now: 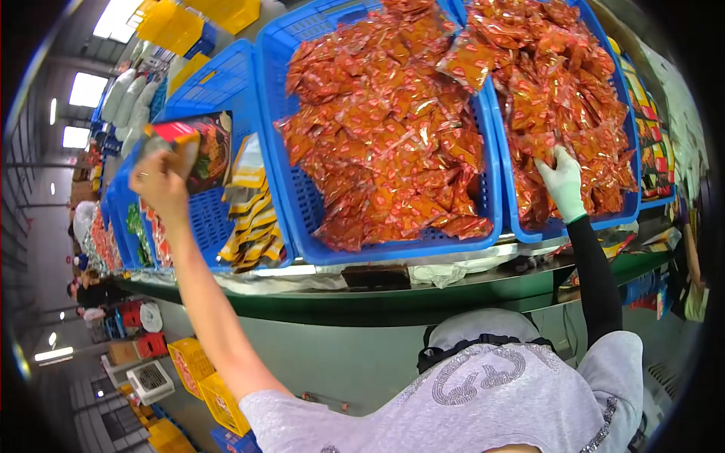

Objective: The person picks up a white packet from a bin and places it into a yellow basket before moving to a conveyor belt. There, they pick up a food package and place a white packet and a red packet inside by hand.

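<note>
Warehouse packing line; blue crates (302,204) tilted on a green bench (393,298). Left hand (160,185), upper left of frame, grips a dark printed bag (211,147) by its lower edge. Right hand (563,181), gloved, right of frame, fingers closed among orange-red sachets (385,128); exact hold cannot be told. Sachets: glossy film, judged light, limp, slippery; pinch a flat edge.

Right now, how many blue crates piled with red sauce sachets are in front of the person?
2. One blue crate sits centre, untouched; the other is at the right, where the gloved right hand reaches in. The left hand holds a dark packet. More may be out of frame.
</note>
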A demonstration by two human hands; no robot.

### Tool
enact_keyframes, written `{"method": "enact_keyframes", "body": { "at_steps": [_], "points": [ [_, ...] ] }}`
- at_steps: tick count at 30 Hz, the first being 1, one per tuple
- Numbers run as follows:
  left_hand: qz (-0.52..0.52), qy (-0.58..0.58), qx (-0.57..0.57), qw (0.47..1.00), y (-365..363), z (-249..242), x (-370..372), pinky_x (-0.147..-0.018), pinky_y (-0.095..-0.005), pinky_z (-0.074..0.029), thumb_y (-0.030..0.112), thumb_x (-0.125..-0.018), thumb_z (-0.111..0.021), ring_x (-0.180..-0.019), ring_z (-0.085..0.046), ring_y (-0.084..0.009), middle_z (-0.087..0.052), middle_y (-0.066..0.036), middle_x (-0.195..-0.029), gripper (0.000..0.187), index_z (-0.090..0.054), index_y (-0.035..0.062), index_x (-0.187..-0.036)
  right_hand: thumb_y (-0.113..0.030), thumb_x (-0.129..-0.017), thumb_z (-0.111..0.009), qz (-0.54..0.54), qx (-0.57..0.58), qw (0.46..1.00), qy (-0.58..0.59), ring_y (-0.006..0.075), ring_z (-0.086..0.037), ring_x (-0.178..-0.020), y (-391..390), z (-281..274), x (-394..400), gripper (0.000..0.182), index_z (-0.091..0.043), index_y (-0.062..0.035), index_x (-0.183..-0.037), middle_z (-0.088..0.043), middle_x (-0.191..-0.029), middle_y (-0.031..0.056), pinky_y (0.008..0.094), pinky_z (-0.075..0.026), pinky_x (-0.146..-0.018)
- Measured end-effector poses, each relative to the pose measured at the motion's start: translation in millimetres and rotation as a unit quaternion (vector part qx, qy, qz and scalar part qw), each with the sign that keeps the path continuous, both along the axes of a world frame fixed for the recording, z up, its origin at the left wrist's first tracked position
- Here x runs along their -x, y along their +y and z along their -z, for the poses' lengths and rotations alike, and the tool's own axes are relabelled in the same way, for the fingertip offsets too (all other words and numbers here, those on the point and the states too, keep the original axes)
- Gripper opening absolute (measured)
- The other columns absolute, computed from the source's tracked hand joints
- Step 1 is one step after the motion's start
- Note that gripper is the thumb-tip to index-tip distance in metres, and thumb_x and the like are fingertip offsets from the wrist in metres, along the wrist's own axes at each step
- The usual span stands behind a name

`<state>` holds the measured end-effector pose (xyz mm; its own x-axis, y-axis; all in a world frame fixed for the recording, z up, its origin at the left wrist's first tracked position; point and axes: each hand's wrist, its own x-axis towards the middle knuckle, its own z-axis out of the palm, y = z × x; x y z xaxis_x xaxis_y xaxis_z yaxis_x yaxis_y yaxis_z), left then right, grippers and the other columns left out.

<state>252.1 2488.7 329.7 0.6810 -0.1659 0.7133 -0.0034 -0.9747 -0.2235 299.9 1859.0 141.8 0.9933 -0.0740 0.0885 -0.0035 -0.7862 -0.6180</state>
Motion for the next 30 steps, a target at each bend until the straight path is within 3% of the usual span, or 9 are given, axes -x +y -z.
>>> {"method": "enact_keyframes", "body": {
  "at_steps": [4, 6, 9, 13, 17, 19, 22, 25, 30],
  "points": [
    [-0.062, 0.155, -0.036, 0.985, 16, 135, -5, -0.088, -0.0394, -0.039, 0.004, -0.075, -0.058, -0.084, -0.06, -0.0264, -0.065, -0.008, -0.081, 0.018, -0.066, 0.0122, -0.089, -0.012, -0.077, -0.065, -0.079, -0.085, 0.991, -0.072, 0.0293, -0.064, -0.088, -27, -35, 24, 0.031, -0.06, -0.0019, -0.106, -0.065, -0.096, 0.0175, 0.0353, -0.048, -0.078],
    [-0.04, 0.167, 0.055, 0.984, -21, 147, -4, -0.064, -0.0377, -0.049, 0.007, -0.077, -0.06, -0.069, -0.062, -0.0288, -0.066, -0.01, -0.072, 0.009, -0.068, 0.0095, -0.081, -0.013, -0.08, -0.064, -0.033, -0.156, 0.987, -0.014, 0.0224, -0.063, -0.088, -60, -67, 44, 0.033, -0.058, -0.0009, -0.11, -0.065, -0.099, 0.013, 0.0325, -0.048, -0.079],
    [-0.047, 0.023, 0.271, 0.961, -119, 140, -8, -0.069, -0.0339, -0.049, 0.014, -0.082, -0.067, -0.071, -0.061, -0.0229, -0.066, -0.011, -0.078, 0.014, -0.064, 0.0012, -0.085, -0.019, -0.085, -0.063, 0.082, -0.319, 0.944, 0.03, 0.0091, -0.059, -0.087, -104, -112, 87, 0.032, -0.058, -0.0012, -0.112, -0.064, -0.102, 0.0046, 0.0263, -0.048, -0.077],
    [0.299, 0.233, 0.344, 0.859, -369, 116, 39, -0.08, -0.0342, -0.049, 0.005, -0.078, -0.068, -0.086, -0.062, -0.023, -0.067, -0.01, -0.091, 0.009, -0.066, 0.0022, -0.087, -0.024, -0.086, -0.065, 0.154, -0.42, 0.893, 0.05, 0.001, -0.044, -0.053, -167, -98, 124, 0.028, -0.062, -0.0054, -0.107, -0.059, -0.073, -0.0044, 0.0181, -0.034, -0.046],
    [0.5, 0.418, 0.395, 0.647, -568, 155, 69, -0.079, -0.0376, -0.049, 0.006, -0.076, -0.069, -0.09, -0.062, -0.0323, -0.066, -0.014, -0.093, 0.02, -0.064, 0.0015, -0.094, -0.022, -0.087, -0.065, 0.155, -0.411, 0.898, 0.004, 0.0028, -0.053, -0.065, -184, -93, 144, 0.029, -0.061, -0.0037, -0.109, -0.063, -0.083, -0.0013, 0.0192, -0.043, -0.052],
    [0.542, 0.369, 0.394, 0.644, -638, 178, 64, -0.076, -0.0413, -0.045, 0.008, -0.076, -0.067, -0.082, -0.061, -0.0314, -0.064, -0.015, -0.091, 0.016, -0.063, 0.0015, -0.09, -0.014, -0.086, -0.064, 0.134, -0.477, 0.869, 0.014, 0.0085, -0.061, -0.088, -185, -110, 153, 0.034, -0.055, -0.0018, -0.117, -0.063, -0.105, 0.0038, 0.0249, -0.051, -0.08],
    [0.471, 0.335, 0.246, 0.778, -694, 204, 54, -0.08, -0.0419, -0.041, 0.008, -0.075, -0.064, -0.077, -0.061, -0.0298, -0.064, -0.015, -0.082, 0.015, -0.064, 0.0017, -0.088, -0.015, -0.087, -0.063, 0.153, -0.415, 0.896, -0.02, 0.007, -0.06, -0.084, -206, -107, 164, 0.032, -0.056, -0.0018, -0.115, -0.065, -0.099, 0.0021, 0.025, -0.052, -0.075],
    [0.426, 0.484, 0.144, 0.75, -695, 214, 64, -0.084, -0.0432, -0.036, 0.009, -0.077, -0.061, -0.074, -0.059, -0.0308, -0.064, -0.018, -0.078, 0.014, -0.065, 0.0005, -0.088, -0.014, -0.086, -0.062, 0.172, -0.421, 0.89, 0.018, 0.0065, -0.06, -0.082, -226, -95, 171, 0.029, -0.057, -0.0014, -0.113, -0.065, -0.097, 0.0021, 0.0247, -0.051, -0.074],
    [0.526, 0.386, 0.15, 0.743, -665, 179, 111, -0.089, -0.0438, -0.036, 0.006, -0.076, -0.056, -0.075, -0.061, -0.0221, -0.065, -0.008, -0.077, 0.011, -0.064, 0.0062, -0.083, -0.009, -0.086, -0.059, -0.009, -0.448, 0.893, 0.045, 0.0105, -0.063, -0.084, -214, -62, 158, 0.022, -0.061, -0.0028, -0.107, -0.067, -0.092, 0.0037, 0.0266, -0.051, -0.074]
  ]
}}
